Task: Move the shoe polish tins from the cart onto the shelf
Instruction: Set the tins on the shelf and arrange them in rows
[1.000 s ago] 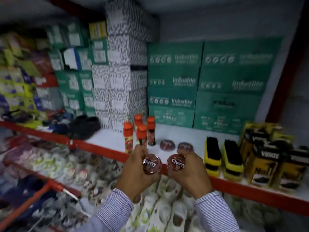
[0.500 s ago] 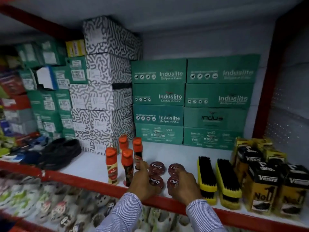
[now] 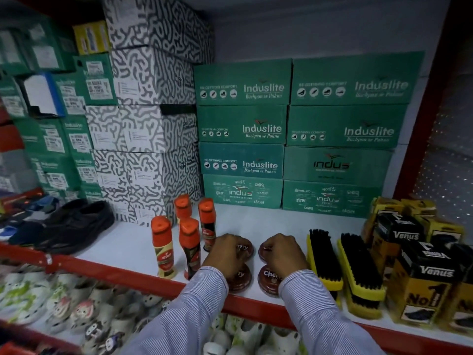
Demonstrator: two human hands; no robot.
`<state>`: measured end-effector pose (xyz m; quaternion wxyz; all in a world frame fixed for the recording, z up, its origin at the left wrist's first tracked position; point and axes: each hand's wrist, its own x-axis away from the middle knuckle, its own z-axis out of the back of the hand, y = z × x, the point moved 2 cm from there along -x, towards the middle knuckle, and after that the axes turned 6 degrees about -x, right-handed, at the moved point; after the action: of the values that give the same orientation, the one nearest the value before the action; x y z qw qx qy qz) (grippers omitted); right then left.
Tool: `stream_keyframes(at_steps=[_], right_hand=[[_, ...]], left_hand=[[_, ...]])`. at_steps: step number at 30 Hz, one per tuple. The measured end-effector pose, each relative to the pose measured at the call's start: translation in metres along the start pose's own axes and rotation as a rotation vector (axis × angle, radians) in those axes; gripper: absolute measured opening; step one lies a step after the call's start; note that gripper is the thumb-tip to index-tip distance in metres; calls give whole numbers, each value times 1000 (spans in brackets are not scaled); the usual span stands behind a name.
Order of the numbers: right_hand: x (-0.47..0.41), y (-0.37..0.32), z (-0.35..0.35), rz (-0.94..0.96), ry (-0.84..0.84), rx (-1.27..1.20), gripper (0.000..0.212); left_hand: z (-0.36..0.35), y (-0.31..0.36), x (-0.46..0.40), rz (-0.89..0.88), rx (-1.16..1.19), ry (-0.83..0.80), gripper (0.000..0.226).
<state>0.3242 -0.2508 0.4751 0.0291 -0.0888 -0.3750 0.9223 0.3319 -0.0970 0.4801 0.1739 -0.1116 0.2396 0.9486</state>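
Four round maroon "Cherry" shoe polish tins lie flat on the white shelf [image 3: 268, 221] in two rows. The front left tin [image 3: 242, 280] and front right tin [image 3: 267, 279] sit free near the red shelf edge. My left hand [image 3: 225, 254] is curled over the back left tin [image 3: 245, 248], fingers on its rim. My right hand [image 3: 284, 252] is curled the same way over the back right tin [image 3: 263, 249]. Both back tins rest on the shelf, mostly hidden by my fingers. The cart is out of view.
Several orange-capped polish bottles [image 3: 189, 247] stand just left of the tins. Two yellow shoe brushes [image 3: 358, 267] lie just right, then yellow and black Venus boxes [image 3: 422, 280]. Green Induslite boxes [image 3: 243, 160] line the back. Black shoes [image 3: 76, 224] lie far left.
The two tins I carried came to rest on the shelf's front row. Both hands have let go of them and moved back onto the two rear tins. The view moved closer.
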Motion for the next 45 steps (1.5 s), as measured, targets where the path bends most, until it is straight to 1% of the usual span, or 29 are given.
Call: stream_keyframes(at_steps=[3,7,14,17,20,21,23,24,27,29,33,39,45], right_hand=[[-9,7,-5,10,-6,-1,23],[-10,9,-6,23,-9,6,22],[-3,5,-3,67,-24,5,18],[11,-3,10,94,16,-11,16],[31,-3,22,107,43,-5,17],[39,-1,23,99,35,23,19],[53,3,20,78,14,56,31],[60,3,18,69,7,57,34],[72,2,10,62,3,50,28],[76,-1,10,71,18,36,22],[80,-3,13,64,31,36,24],[83,-6,13,84,20,37,23],[86,-11,15,70,6,18,20]], left_hand=[[-3,-3,-6,3,30,-1,16],[-5,-6,-8,-9,39,18,12],[0,-2,0,-46,46,32,16],[8,-1,8,-62,-8,94,23],[17,-4,24,-45,-24,134,19],[18,-5,32,-29,-19,123,23],[20,-5,44,1,-9,78,32],[21,-3,50,11,-16,45,33],[22,2,59,33,-5,-30,28],[23,3,62,40,21,-30,27],[23,4,65,61,71,-26,23],[19,1,64,96,82,-24,26],[18,0,65,93,98,-31,27]])
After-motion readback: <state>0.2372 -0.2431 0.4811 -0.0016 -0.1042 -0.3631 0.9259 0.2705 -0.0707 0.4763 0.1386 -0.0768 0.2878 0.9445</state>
